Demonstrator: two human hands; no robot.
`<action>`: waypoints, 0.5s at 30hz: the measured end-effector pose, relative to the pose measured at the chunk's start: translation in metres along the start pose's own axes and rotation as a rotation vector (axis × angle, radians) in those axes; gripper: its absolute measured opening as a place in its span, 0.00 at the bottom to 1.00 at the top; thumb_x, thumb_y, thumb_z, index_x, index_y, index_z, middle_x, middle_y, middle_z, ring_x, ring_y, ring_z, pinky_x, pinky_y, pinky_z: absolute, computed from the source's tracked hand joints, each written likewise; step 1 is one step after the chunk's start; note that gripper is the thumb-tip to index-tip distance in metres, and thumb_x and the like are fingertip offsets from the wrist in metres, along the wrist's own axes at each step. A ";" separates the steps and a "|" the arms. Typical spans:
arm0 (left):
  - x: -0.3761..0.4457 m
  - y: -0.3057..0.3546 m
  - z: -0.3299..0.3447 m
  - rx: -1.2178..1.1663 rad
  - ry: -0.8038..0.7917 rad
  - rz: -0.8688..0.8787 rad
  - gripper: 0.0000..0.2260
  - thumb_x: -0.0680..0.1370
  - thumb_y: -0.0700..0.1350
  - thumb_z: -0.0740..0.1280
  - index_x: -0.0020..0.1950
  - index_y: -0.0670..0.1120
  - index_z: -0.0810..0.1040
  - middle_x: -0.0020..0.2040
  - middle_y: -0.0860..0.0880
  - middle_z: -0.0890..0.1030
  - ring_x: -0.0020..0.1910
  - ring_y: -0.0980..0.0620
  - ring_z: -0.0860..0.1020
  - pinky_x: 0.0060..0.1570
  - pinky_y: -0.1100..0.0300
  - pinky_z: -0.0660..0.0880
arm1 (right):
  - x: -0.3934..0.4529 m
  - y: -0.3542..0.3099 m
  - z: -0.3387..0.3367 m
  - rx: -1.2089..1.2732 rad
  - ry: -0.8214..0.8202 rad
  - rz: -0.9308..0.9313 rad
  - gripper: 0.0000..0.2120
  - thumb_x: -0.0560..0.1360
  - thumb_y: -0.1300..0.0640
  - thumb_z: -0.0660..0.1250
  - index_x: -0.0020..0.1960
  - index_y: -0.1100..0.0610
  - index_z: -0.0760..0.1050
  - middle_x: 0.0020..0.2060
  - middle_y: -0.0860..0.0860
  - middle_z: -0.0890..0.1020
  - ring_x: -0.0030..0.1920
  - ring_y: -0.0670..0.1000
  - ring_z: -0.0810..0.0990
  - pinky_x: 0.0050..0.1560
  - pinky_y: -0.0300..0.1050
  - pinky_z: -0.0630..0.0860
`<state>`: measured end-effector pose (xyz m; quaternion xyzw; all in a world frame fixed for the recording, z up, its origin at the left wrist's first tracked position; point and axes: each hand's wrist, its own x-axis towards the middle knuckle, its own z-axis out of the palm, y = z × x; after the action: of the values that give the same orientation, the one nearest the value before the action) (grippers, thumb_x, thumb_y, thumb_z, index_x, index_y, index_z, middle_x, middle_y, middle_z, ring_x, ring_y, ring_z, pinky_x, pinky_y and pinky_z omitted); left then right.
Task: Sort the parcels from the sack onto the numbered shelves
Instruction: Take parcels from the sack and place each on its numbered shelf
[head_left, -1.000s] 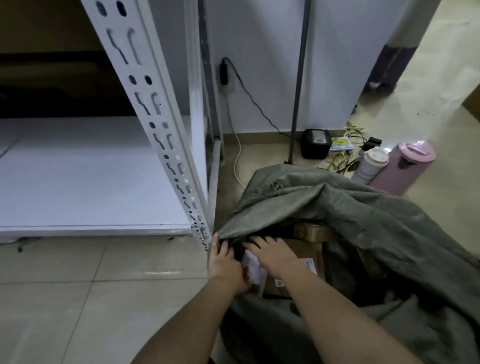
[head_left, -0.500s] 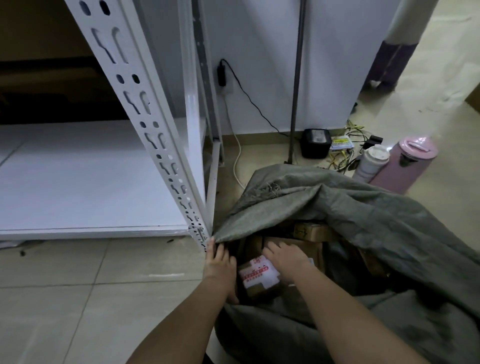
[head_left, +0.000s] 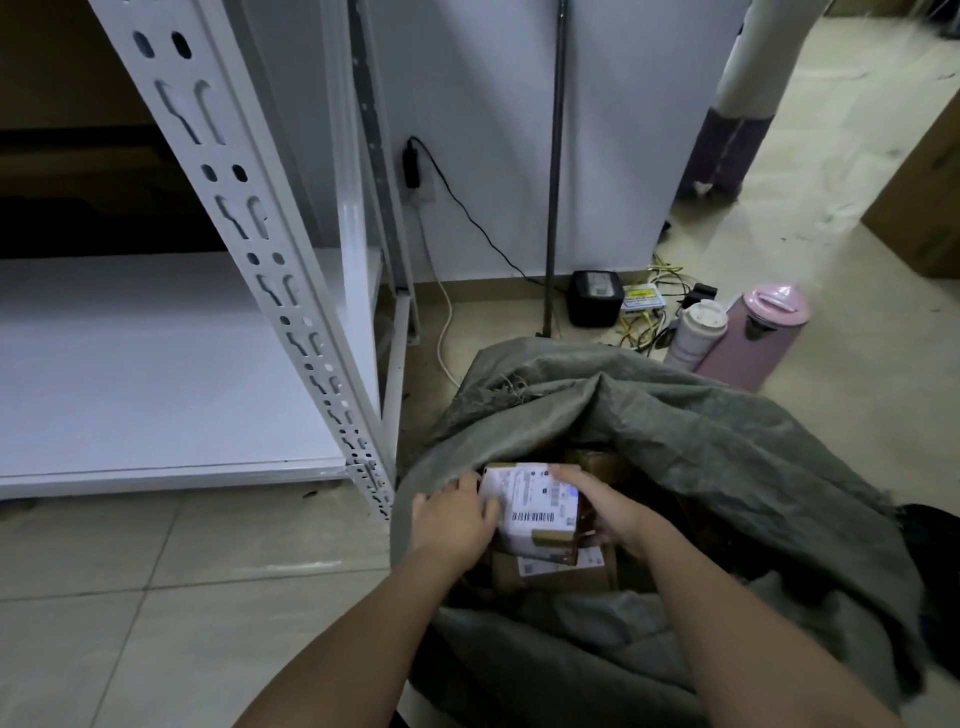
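Parcel (head_left: 530, 506) held between my left hand (head_left: 457, 519) and right hand (head_left: 605, 512), label up; shelf (head_left: 156, 364) at 10 o'clock, left hand nearer.

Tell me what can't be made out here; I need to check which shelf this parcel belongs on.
- Head view: print on the label of the parcel is too small and blurred to read, partly covered by the left hand and right hand.
- Shelf numbers: none show; the shelf is cut off by the left edge.
- Remaining parcels: hidden under the sack, in shadow.
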<state>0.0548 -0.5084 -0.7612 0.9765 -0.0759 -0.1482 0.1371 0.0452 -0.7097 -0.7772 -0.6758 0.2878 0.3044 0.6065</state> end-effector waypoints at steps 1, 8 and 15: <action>0.000 0.002 0.000 -0.146 -0.026 -0.020 0.19 0.81 0.58 0.53 0.67 0.51 0.69 0.64 0.48 0.76 0.63 0.46 0.73 0.63 0.51 0.64 | -0.001 0.002 -0.002 0.073 0.017 0.006 0.31 0.69 0.32 0.66 0.63 0.52 0.75 0.56 0.55 0.81 0.56 0.56 0.79 0.54 0.52 0.77; -0.002 0.024 -0.010 -1.200 -0.347 -0.325 0.23 0.78 0.64 0.58 0.65 0.51 0.74 0.59 0.46 0.80 0.55 0.49 0.77 0.55 0.54 0.72 | -0.008 0.007 -0.010 0.266 0.013 0.031 0.41 0.64 0.20 0.55 0.57 0.51 0.80 0.52 0.57 0.84 0.56 0.59 0.81 0.57 0.54 0.78; 0.001 0.020 -0.010 -1.491 -0.534 -0.547 0.28 0.77 0.66 0.57 0.56 0.45 0.81 0.52 0.40 0.83 0.55 0.41 0.78 0.57 0.45 0.74 | -0.021 0.000 -0.013 0.165 0.081 -0.044 0.37 0.66 0.21 0.53 0.51 0.50 0.83 0.46 0.53 0.86 0.55 0.56 0.81 0.66 0.59 0.70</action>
<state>0.0570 -0.5251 -0.7465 0.5460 0.2516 -0.4139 0.6835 0.0323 -0.7225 -0.7601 -0.6414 0.3211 0.2385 0.6547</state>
